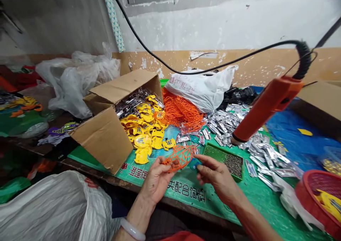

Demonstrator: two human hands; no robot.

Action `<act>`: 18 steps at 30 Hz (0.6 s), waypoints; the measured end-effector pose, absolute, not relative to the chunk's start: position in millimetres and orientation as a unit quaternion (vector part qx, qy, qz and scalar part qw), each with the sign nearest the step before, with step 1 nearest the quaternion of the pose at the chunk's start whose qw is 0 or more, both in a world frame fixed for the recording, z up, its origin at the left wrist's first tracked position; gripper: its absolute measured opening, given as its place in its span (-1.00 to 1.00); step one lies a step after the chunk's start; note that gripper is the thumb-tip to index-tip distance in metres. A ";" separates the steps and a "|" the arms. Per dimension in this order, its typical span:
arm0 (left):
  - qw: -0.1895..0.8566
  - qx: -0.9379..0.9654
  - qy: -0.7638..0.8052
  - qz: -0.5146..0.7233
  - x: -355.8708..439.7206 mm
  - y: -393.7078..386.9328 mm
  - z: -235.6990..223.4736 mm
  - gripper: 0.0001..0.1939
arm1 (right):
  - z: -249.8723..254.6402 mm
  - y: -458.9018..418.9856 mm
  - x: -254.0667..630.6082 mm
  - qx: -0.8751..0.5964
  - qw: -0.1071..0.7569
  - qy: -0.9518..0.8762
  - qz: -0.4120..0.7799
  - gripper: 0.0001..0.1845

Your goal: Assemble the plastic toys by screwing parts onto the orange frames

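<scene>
Left hand [157, 180], grip pinching one orange plastic lattice [179, 157]; right hand [216, 175], grip pinching one small teal piece [194, 164].

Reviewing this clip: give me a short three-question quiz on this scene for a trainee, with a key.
1. What is the left hand holding?
2. True or false: the pale bangle is on the right wrist.
3. Fill in the blank: the orange tool hangs from a coiled ____.

Key: 1. An orange plastic lattice. 2. False. 3. Cord.
</scene>
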State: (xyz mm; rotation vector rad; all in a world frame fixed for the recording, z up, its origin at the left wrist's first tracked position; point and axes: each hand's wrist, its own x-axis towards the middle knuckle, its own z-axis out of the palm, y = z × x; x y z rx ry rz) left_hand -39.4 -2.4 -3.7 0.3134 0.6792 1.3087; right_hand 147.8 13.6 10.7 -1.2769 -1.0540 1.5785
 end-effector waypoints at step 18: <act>0.722 0.160 0.354 0.573 -3.8 -6.0 -15.1 -0.79 | 1.3 -2.9 110.5 -0.494 0.477 -0.635 0.355 -0.77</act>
